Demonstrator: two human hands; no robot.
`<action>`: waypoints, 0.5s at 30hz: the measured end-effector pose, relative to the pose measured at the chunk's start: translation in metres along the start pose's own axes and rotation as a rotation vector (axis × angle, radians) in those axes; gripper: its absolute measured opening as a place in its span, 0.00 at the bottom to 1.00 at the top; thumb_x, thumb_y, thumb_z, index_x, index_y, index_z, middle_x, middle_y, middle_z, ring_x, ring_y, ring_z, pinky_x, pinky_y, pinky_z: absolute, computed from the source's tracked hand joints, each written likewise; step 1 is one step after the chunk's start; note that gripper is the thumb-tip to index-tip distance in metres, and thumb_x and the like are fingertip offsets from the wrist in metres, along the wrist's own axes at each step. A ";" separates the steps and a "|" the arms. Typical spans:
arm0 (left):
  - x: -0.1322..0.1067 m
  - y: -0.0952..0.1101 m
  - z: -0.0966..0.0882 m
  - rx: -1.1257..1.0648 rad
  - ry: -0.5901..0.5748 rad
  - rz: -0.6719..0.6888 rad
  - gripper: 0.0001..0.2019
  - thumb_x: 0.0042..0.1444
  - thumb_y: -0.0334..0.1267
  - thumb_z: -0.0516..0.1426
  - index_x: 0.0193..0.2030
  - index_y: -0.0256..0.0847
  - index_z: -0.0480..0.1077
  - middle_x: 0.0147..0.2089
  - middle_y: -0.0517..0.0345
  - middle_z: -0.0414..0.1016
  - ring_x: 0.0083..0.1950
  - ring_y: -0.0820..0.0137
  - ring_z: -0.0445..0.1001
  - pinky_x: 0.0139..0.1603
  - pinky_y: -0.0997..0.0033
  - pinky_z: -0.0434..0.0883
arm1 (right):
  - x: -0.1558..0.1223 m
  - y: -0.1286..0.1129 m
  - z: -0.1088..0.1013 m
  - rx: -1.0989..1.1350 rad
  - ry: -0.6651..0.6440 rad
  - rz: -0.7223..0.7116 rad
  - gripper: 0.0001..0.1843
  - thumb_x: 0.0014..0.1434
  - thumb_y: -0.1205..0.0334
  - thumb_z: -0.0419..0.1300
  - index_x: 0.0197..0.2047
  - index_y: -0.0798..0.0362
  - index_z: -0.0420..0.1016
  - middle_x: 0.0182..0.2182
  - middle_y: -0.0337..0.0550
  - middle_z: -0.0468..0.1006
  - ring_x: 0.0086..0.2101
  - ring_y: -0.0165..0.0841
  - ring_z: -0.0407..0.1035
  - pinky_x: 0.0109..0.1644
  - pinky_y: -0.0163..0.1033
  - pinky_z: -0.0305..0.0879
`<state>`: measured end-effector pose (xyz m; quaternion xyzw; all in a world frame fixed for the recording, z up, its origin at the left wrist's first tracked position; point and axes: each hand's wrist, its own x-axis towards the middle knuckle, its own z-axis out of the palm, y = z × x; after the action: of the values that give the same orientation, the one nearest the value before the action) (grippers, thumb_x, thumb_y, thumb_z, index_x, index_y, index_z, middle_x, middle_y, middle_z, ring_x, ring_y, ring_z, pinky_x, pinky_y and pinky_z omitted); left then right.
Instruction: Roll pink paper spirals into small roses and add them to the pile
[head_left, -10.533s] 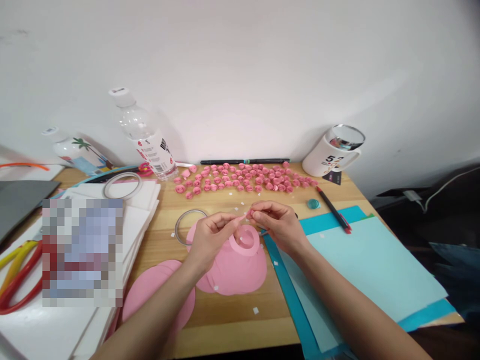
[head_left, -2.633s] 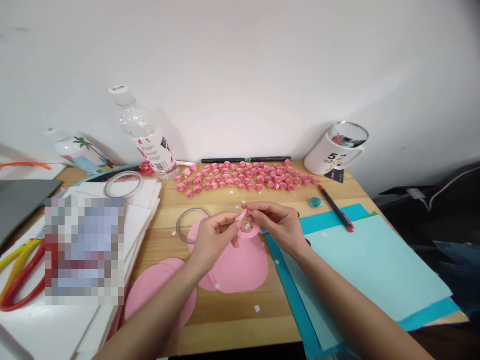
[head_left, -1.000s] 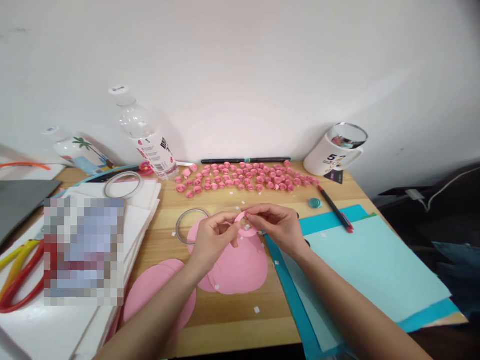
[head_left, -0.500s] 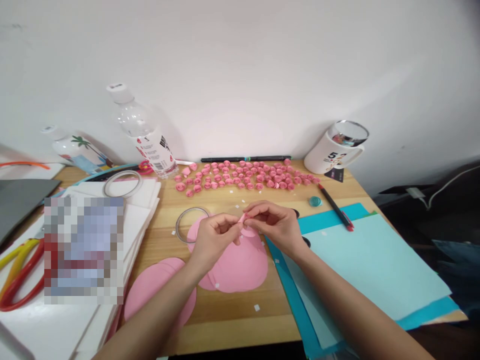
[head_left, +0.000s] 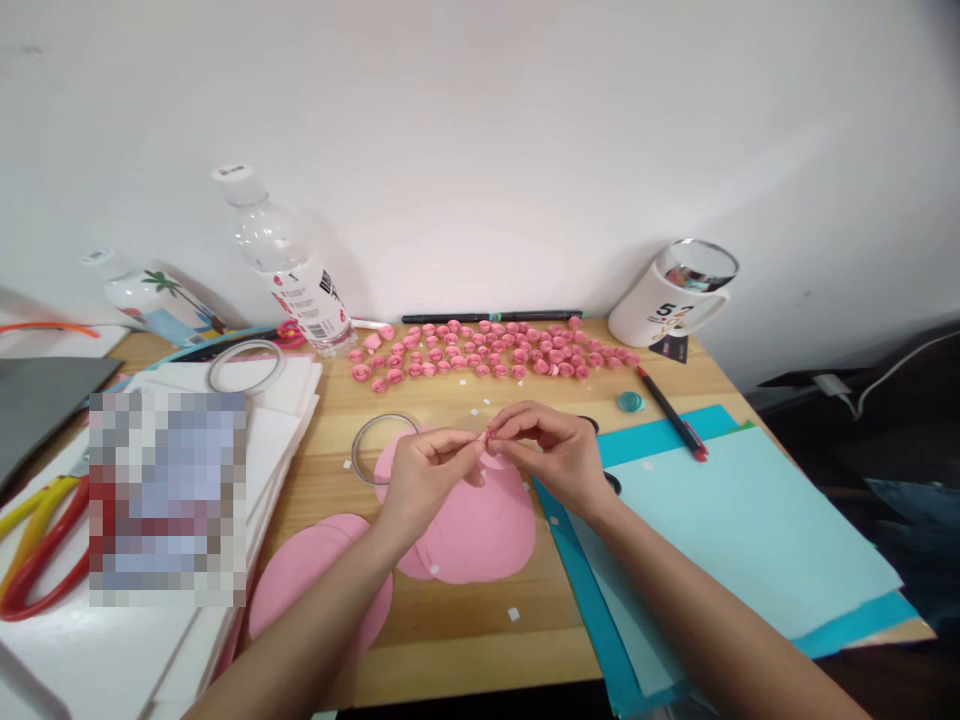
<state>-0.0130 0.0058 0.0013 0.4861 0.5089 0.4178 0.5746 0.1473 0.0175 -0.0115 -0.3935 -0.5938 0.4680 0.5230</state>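
Fingertip to fingertip, my left hand (head_left: 435,470) and my right hand (head_left: 551,445) both pinch a small strip of pink paper (head_left: 490,436), mostly covered by the fingers. Below them lies a stack of pink paper circles (head_left: 480,535), partly under my left hand. More pink circles (head_left: 315,575) are beneath my left forearm. Farther back, many small rolled pink paper roses (head_left: 491,355) are spread in rows. A roll of tape (head_left: 360,450) rests against the pink stack to the left of my hands.
White sheets with red and yellow scissors (head_left: 52,560) occupy the left. A plastic bottle (head_left: 289,265) and a white mug (head_left: 664,300) stand by the wall. Blue paper (head_left: 742,540), a red-black pen (head_left: 675,420) and a small teal roll (head_left: 630,402) are at right.
Both hands stay in nearly the same place. The pink strip between the fingertips shows less now, with the fingers closer around it.
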 end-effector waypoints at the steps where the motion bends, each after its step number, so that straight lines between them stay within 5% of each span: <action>1: 0.000 0.000 0.000 -0.003 0.010 -0.001 0.05 0.49 0.34 0.60 0.26 0.37 0.77 0.19 0.61 0.74 0.22 0.76 0.71 0.28 0.78 0.70 | 0.000 0.001 0.000 -0.014 0.004 -0.014 0.03 0.47 0.66 0.67 0.27 0.51 0.77 0.29 0.42 0.76 0.34 0.33 0.72 0.37 0.40 0.71; 15: -0.002 -0.001 0.004 0.001 0.112 0.034 0.06 0.48 0.39 0.62 0.27 0.39 0.79 0.26 0.57 0.79 0.30 0.70 0.75 0.34 0.73 0.72 | -0.002 0.007 0.000 -0.185 0.031 -0.114 0.04 0.50 0.64 0.66 0.32 0.50 0.76 0.30 0.42 0.77 0.34 0.35 0.71 0.41 0.43 0.69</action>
<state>-0.0094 0.0036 0.0008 0.4707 0.5321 0.4539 0.5379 0.1469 0.0173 -0.0190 -0.4130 -0.6477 0.3747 0.5191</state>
